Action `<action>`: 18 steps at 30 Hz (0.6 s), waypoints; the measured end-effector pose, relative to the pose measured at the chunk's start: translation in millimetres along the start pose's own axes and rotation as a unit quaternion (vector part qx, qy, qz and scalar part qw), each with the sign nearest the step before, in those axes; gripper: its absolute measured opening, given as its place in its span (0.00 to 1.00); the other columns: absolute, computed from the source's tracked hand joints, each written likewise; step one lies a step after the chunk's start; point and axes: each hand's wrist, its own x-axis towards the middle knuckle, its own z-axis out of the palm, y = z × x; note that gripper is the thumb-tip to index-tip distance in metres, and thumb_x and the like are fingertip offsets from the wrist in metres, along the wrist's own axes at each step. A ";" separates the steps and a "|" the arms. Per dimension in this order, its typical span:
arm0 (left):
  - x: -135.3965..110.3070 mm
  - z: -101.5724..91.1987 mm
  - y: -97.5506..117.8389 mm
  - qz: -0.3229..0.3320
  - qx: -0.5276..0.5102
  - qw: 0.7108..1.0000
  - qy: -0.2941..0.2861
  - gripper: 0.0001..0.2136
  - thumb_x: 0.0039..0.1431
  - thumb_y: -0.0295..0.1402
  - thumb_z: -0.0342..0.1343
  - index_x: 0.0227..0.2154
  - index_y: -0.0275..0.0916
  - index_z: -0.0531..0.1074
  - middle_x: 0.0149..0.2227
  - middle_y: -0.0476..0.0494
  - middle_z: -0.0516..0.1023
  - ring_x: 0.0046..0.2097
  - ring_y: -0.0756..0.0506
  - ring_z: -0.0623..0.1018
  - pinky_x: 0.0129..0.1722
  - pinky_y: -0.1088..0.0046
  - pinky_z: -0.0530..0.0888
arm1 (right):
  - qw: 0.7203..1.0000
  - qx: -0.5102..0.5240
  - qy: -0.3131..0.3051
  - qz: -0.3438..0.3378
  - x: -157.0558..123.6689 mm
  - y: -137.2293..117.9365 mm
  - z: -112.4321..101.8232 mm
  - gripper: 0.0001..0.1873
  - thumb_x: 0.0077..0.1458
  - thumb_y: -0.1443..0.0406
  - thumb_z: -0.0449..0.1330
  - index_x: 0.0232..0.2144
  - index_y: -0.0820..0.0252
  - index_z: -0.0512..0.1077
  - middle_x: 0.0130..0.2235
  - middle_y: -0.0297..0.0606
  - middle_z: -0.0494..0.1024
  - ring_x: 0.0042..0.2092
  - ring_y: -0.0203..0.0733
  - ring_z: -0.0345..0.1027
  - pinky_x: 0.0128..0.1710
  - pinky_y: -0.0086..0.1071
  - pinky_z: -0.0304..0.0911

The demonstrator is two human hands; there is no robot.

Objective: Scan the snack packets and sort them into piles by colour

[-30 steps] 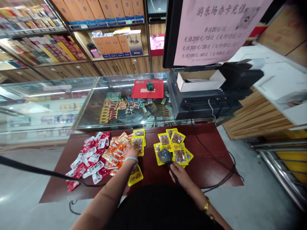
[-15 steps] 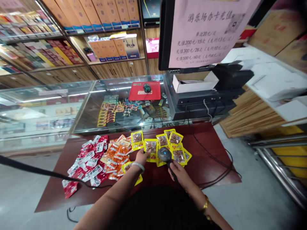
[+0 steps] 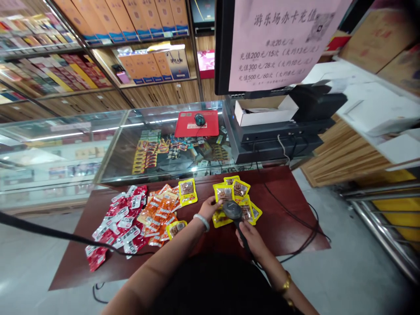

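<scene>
My right hand (image 3: 250, 235) grips the handle of a black barcode scanner (image 3: 232, 210), whose head hangs over a pile of yellow snack packets (image 3: 241, 189) on the dark red table (image 3: 288, 218). My left hand (image 3: 210, 207), with a pale bangle on its wrist, pinches one yellow packet (image 3: 220, 192) at the left side of that pile, just beside the scanner head. Two more yellow packets lie apart: one (image 3: 187, 191) further left, another (image 3: 176, 228) near my left forearm.
Orange packets (image 3: 159, 210) and red-and-white packets (image 3: 123, 218) are heaped on the table's left half. The scanner cable (image 3: 305, 245) loops over the right side. Behind stands a glass counter (image 3: 108, 144) with a red mouse pad (image 3: 197, 123), a till and a monitor with a pink notice (image 3: 278, 39).
My left hand has carried a yellow packet from the middle of the table rightward to the yellow pile. The scanner has shifted slightly right with it.
</scene>
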 end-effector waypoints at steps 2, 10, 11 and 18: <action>7.0 -8.8 6.9 0.008 0.064 0.997 0.052 0.24 0.42 0.44 0.68 0.40 0.33 0.76 0.36 0.41 0.79 0.38 0.45 0.77 0.42 0.68 0.72 | 1.000 -0.005 0.002 -0.002 -0.1 0.0 0.6 0.29 0.45 0.39 0.63 0.26 0.56 0.59 0.18 0.23 0.64 0.15 0.28 0.53 0.15 0.24 0.47; 12.3 -96.2 33.4 -0.122 0.473 0.807 0.332 0.34 0.50 0.49 0.61 0.55 0.33 0.61 0.57 0.24 0.66 0.61 0.31 0.64 0.55 0.53 0.63 | 1.000 -0.017 -0.021 0.010 1.6 5.5 4.0 0.29 0.45 0.38 0.62 0.27 0.55 0.61 0.17 0.22 0.63 0.15 0.28 0.51 0.14 0.23 0.48; 13.0 -99.6 34.3 -0.133 0.481 0.801 0.332 0.36 0.49 0.49 0.62 0.55 0.33 0.60 0.58 0.23 0.64 0.61 0.30 0.64 0.55 0.53 0.63 | 0.999 -0.021 -0.021 0.010 1.5 7.0 3.9 0.29 0.45 0.38 0.61 0.27 0.56 0.61 0.17 0.22 0.63 0.15 0.28 0.51 0.14 0.23 0.48; 25.4 -102.0 37.5 -0.144 0.465 0.825 0.287 0.40 0.39 0.45 0.70 0.53 0.30 0.62 0.54 0.22 0.70 0.57 0.29 0.70 0.53 0.55 0.66 | 0.999 -0.017 -0.005 0.030 -0.8 12.5 1.3 0.31 0.42 0.37 0.62 0.30 0.56 0.62 0.17 0.21 0.63 0.14 0.27 0.51 0.14 0.23 0.48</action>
